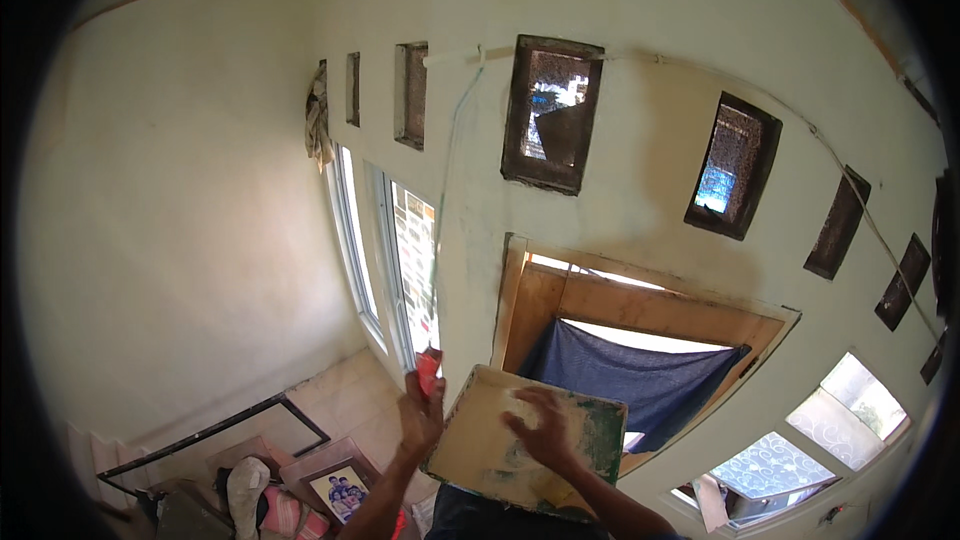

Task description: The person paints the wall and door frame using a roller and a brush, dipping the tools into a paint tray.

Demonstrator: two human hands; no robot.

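My left hand point(423, 410) is closed round the red grip point(428, 365) of a long, thin pole point(448, 160). High on the wall, the pole ends in a bent frame and pale paint roller point(450, 57). My right hand point(535, 425) has its curled fingers apart over a paint-spattered tray point(480, 405) coated with beige, with green and dark patches on its right side; whether it touches the surface I cannot tell. Dark fabric point(470, 515) shows under the tray.
Ahead rises a pale wall point(660, 140) with several small dark-framed openings, a wooden doorframe point(640, 295) hung with blue cloth point(630, 380), and tall windows point(410, 260). Lower left are a black railing point(200, 448), piled cloths point(245, 500) and a framed picture point(330, 495). Right are lower windows point(760, 465).
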